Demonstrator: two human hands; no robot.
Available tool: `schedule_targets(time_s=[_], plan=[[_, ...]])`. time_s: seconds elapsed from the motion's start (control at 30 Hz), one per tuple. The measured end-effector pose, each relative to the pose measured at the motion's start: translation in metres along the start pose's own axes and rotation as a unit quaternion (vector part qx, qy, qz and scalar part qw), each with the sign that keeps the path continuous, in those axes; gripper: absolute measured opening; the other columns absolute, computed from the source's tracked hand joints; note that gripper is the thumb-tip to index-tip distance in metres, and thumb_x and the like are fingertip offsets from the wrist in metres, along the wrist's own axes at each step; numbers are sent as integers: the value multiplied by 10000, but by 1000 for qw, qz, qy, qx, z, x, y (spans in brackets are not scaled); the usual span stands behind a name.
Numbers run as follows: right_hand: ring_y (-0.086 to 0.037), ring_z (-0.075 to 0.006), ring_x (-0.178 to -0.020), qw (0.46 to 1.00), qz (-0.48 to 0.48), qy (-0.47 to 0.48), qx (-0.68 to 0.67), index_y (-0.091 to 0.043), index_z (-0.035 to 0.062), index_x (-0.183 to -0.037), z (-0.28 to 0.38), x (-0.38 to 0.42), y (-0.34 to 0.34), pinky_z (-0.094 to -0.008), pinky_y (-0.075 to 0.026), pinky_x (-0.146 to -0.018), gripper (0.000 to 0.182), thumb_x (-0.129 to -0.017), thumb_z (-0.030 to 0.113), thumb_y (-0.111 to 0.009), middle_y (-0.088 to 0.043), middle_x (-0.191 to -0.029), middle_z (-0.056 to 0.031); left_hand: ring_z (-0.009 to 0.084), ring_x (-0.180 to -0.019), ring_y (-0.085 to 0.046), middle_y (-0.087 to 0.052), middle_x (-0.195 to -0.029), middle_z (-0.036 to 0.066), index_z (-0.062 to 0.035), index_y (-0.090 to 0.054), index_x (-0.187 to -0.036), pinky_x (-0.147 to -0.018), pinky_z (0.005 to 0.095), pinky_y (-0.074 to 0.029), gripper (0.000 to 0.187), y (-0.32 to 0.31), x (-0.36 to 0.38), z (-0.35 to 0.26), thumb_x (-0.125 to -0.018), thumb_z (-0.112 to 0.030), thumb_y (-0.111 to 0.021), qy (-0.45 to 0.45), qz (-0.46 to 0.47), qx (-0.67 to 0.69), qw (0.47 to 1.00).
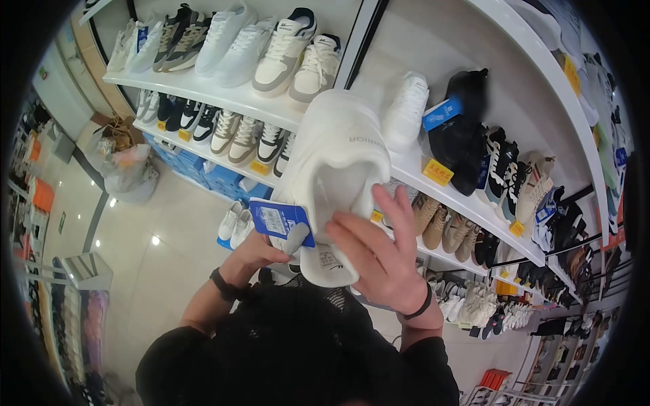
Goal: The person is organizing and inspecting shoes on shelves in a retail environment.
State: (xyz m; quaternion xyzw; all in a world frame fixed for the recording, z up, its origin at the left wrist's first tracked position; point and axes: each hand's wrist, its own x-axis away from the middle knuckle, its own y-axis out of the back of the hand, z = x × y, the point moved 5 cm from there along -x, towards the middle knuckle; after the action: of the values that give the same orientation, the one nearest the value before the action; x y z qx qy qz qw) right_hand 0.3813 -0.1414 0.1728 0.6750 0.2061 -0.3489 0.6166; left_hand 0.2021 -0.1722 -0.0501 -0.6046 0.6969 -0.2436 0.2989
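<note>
Two hands work at the white shoe [338, 128], which you have raised in front of you, its rounded far end overlapping the shelf edges in view; you cannot tell how much gap is left there. The upper shelf [203, 99] runs off to your left, the right-hand shelf [474, 208] slants down to your right, and a dark-edged post [362, 40] stands between them, just past the shoe's far end. Your widest room lies left, over the pale tiled floor [149, 271], with a metal stand [84, 271] farther out.

Your left hand [256, 252] is closed at the shoe's near left edge, thumb showing, other fingers hidden. Your right hand [382, 260] is partly open, fingers spread over the shoe's opening; its thumb is hidden, so you cannot tell whether it grips.

The shoe is plain white and smooth, its opening facing you, with faint grey lettering beyond it and small print on the near lip. A blue tag [274, 220] sits beside your left thumb.
</note>
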Motion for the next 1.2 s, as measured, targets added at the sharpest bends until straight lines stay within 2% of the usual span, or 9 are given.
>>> schedule_targets(time_s=[0.07,0.3,0.53,0.63,0.8,0.83,1.0,1.13,1.2], plan=[[-573,-372,-1268,998,40,42,-12,-742,36,-1074,5,-3,-1,-631,-351,-1119,330,-748,74,-712,-674,-1142,-76,238,-1189,-636,-649,-1298,107,-26,-514,-1422,-1039,393,-507,907,-6,1,-8,-615,-34,-928,3,-5,21,1000],[-619,-270,-1240,997,58,49,-24,-743,45,-1003,8,-7,-5,-695,-299,-1118,267,-739,63,-706,-687,-1022,-46,235,-1183,-636,-658,-1274,93,-37,-519,-1413,-1037,384,-505,918,6,14,7,-590,-13,-926,25,-48,29,998],[-632,-259,-1204,996,75,26,-28,-749,57,-971,6,-6,-10,-694,-283,-1129,243,-730,51,-722,-684,-995,-33,215,-1221,-611,-654,-1284,75,-49,-525,-1411,-1055,370,-481,916,8,18,10,-590,-44,-930,36,-37,2,999],[-626,-279,-1192,996,68,-15,-63,-746,64,-968,0,-5,-12,-687,-290,-1131,277,-694,35,-722,-673,-977,-37,212,-1219,-613,-654,-1291,78,-46,-527,-1409,-1056,370,-480,915,3,16,4,-591,-71,-934,52,-32,-45,997],[-586,-360,-1225,991,75,-70,-82,-724,78,-984,-4,6,-9,-661,-362,-1080,426,-562,24,-737,-651,-1034,-62,223,-1195,-638,-661,-1291,108,-27,-524,-1407,-1048,383,-495,923,-21,8,-12,-586,-104,-938,55,-7,-85,995],[-583,-364,-1234,992,72,-65,-80,-718,79,-995,-6,9,-9,-642,-400,-1024,436,-563,32,-760,-652,-1056,-70,236,-1200,-639,-666,-1285,119,-16,-519,-1409,-1048,392,-498,911,-25,7,-13,-602,-104,-931,69,2,-58,996],[-585,-371,-1236,988,36,-99,-112,-715,69,-998,-11,27,-11,-604,-434,-963,400,-605,72,-793,-658,-1062,-83,252,-1217,-631,-658,-1299,138,0,-507,-1418,-1052,405,-497,895,-24,10,-11,-629,-87,-920,88,42,-99,990],[-598,-428,-1199,989,-17,-73,-126,-700,17,-987,-11,36,-10,-563,-483,-955,362,-649,94,-806,-672,-1043,-121,186,-1088,-647,-659,-1212,83,-45,-546,-1359,-954,377,-539,874,-17,19,-2,-581,-85,-942,89,-27,-141,986],[-605,-457,-1182,990,-44,-61,-121,-695,-2,-981,-14,43,-12,-525,-515,-937,365,-655,101,-822,-683,-1031,-139,222,-1134,-646,-655,-1250,108,-21,-516,-1392,-991,394,-528,898,-11,24,-3,-602,-85,-939,63,-23,-168,984]])
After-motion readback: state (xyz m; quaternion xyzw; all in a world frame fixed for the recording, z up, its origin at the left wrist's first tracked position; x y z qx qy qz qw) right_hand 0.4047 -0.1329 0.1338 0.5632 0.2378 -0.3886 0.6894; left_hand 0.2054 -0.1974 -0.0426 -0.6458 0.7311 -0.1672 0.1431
